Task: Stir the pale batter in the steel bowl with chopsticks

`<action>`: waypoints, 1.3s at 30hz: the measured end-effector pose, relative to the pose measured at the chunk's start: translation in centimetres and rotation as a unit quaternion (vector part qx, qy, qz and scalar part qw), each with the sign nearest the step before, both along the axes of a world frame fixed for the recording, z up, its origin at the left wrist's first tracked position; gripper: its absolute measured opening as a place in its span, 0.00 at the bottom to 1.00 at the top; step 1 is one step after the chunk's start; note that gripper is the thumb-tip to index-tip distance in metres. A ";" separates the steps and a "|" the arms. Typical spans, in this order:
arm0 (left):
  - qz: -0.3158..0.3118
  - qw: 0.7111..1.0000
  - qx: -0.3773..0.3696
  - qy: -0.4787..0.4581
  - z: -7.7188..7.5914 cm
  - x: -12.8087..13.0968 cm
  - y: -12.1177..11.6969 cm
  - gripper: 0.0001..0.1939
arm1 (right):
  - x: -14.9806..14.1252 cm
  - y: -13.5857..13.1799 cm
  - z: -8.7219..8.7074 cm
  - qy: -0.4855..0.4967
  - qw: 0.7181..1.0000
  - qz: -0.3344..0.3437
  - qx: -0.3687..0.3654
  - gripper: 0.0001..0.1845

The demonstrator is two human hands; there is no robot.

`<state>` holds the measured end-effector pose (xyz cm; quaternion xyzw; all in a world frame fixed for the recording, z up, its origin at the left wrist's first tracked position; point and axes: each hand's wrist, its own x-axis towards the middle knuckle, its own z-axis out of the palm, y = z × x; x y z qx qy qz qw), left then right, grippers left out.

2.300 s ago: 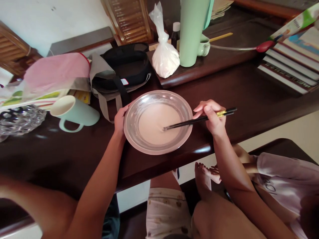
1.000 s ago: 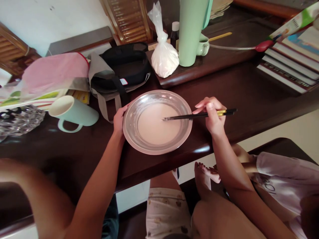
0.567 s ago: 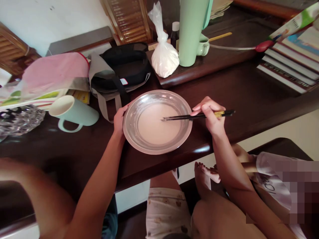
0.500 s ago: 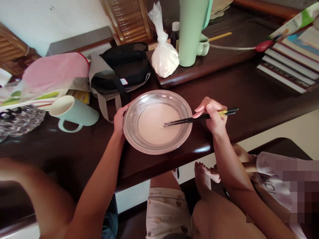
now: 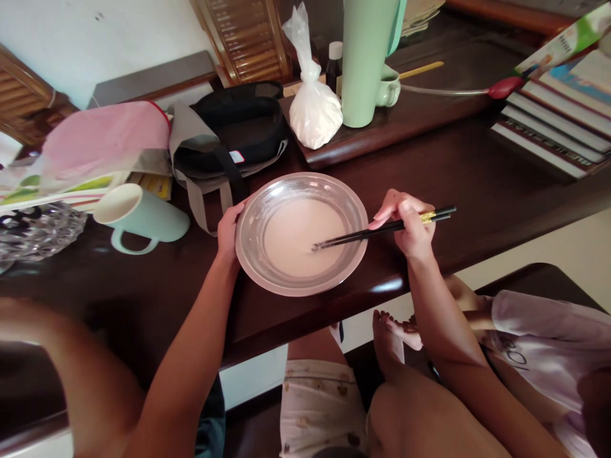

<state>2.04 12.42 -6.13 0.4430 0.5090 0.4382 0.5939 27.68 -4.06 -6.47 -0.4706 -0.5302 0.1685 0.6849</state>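
A round metal bowl (image 5: 248,261) with a wide rim rests on the dark wooden table near its front edge. Inside it is a smooth, off-white liquid batter (image 5: 296,235). My left hand (image 5: 229,229) grips the bowl's left side, its fingers partly hidden behind the rim. My right hand (image 5: 410,222) is closed around a pair of black chopsticks (image 5: 351,237) with gold bands, held at a low slant over the right rim. Their tips dip into the batter right of the bowl's middle.
Left lie a pale mug (image 5: 157,216) on its side, a glass dish (image 5: 42,232) and a black-grey bag (image 5: 238,133). Behind stand a knotted bag of white powder (image 5: 315,114) and a green flask (image 5: 363,70). Books (image 5: 554,127) are at right. People sit on both sides.
The chopstick tips have shifted slightly towards me in the batter, and my right hand has tilted a little with them. The bowl and my left hand stay put.
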 end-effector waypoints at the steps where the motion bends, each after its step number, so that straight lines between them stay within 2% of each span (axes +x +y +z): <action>1: -0.002 1.000 -0.002 -0.001 0.0 0.0 0.0 0.12 | 0.0 0.0 0.1 -0.006 1.000 0.025 -0.008 0.21; 3: -0.014 1.000 -0.007 -0.007 -0.1 -0.1 0.1 0.12 | -0.2 0.0 0.3 -0.062 0.995 0.071 -0.038 0.17; 5: -0.016 1.000 -0.007 -0.005 -0.2 -0.1 0.1 0.12 | -0.4 0.1 0.6 -0.129 0.986 0.088 -0.056 0.12; 8: -0.006 1.000 0.002 -0.004 -0.3 -0.2 0.2 0.13 | -0.4 0.2 0.6 -0.167 0.984 0.033 -0.048 0.11; 11: -0.005 1.000 -0.001 -0.017 -0.2 -0.1 0.1 0.12 | -0.2 0.3 0.3 -0.106 0.993 -0.028 -0.044 0.15; 14: -0.004 1.000 -0.009 -0.023 0.0 0.0 0.0 0.11 | -0.1 0.3 -0.1 -0.011 0.999 -0.028 -0.034 0.14; 18: -0.001 1.000 -0.010 -0.022 0.0 0.0 0.0 0.11 | 0.0 0.8 -0.5 0.049 0.998 0.024 -0.013 0.08; 23: 0.006 1.000 -0.009 -0.011 0.0 0.0 0.1 0.12 | 0.4 1.2 -0.4 0.111 0.991 0.068 0.020 0.18; 26: 0.000 1.000 -0.008 -0.003 0.1 0.0 0.0 0.13 | 0.2 1.0 -0.2 0.114 0.982 0.148 -0.028 0.22; 28: -0.004 1.000 -0.005 -0.005 0.1 0.0 0.0 0.13 | -0.2 0.8 -0.1 0.110 0.978 0.166 -0.056 0.20; 33: -0.002 1.000 -0.003 0.000 -0.2 -0.2 0.1 0.13 | -0.8 1.1 -0.2 0.084 0.993 0.069 -0.049 0.13; 37: 0.012 1.000 0.006 0.003 -0.3 -0.2 0.1 0.12 | -0.4 1.2 -0.4 0.098 0.995 0.000 -0.008 0.15; 39: 0.009 1.000 0.000 -0.006 -0.2 -0.2 0.1 0.12 | -0.3 1.1 -0.4 0.108 0.994 -0.007 0.015 0.17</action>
